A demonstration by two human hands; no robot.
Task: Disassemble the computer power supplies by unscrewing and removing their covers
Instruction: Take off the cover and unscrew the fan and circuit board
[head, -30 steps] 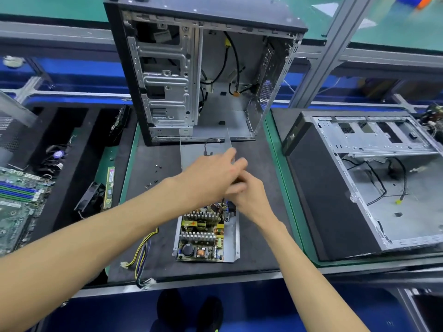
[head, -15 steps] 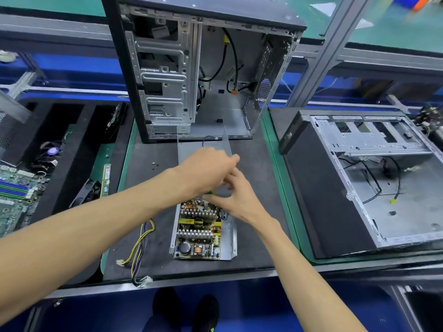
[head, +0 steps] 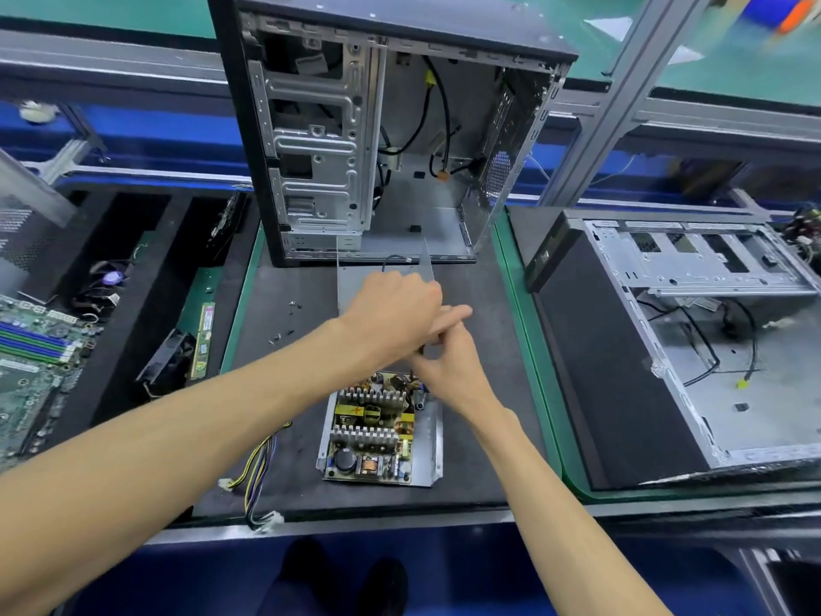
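Your hands meet over the middle of the desk (head: 284, 437), just beyond the opened power supply (head: 382, 431). The power supply lies flat on the dark mat near the front edge, its circuit board, heat sinks and coils exposed inside a shallow metal tray. Its removed cover (head: 382, 282), a bent grey metal sheet, lies farther back, between your hands and the upright computer case (head: 377, 140). Your left hand (head: 395, 313) has its fingers curled, forefinger extended to the right; your right hand (head: 448, 366) reaches up beneath it, fingers bunched. The two hands touch, and a small dark object shows between them; you cannot tell from this view what each one grips. A wire bundle (head: 257, 477) of yellow, blue and black leads trails from the power supply toward the front left. Loose screws (head: 286, 320) lie on the mat left of the cover. A second computer case (head: 693, 340) lies on its side to the right.
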